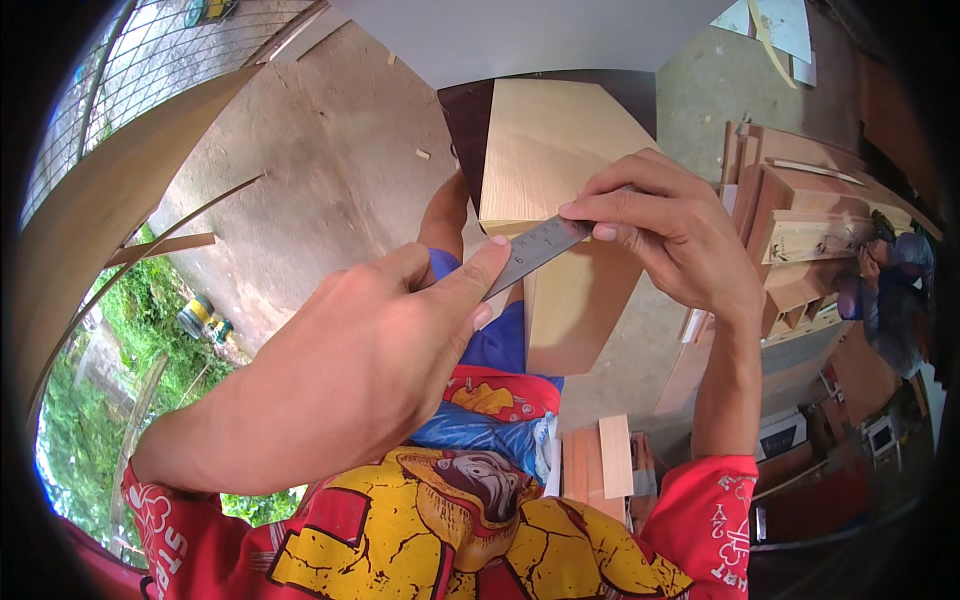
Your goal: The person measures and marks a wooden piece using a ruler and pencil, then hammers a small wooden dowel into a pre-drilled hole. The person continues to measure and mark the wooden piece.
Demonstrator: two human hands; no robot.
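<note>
A steel ruler [545, 247] is held up in front of me, slanting from lower left to upper right. My left hand [375, 325] pinches its lower end between thumb and fingers, covering that end. At the upper end, my right hand [665, 225] grips it with thumb and fingertips. Behind and below the ruler is a light wood-grain box or panel piece [550, 140], its top face and a front side [585, 310] showing. Whether the ruler touches the wood, I cannot tell.
A grey panel [500, 35] rises at the far side. On the right stand stacked wooden boards [800, 220], with another person [890, 290] beside them. Cut wood pieces [605, 455] lie low at centre right. A curved brown board [120, 180] and wire mesh [170, 60] are on the left.
</note>
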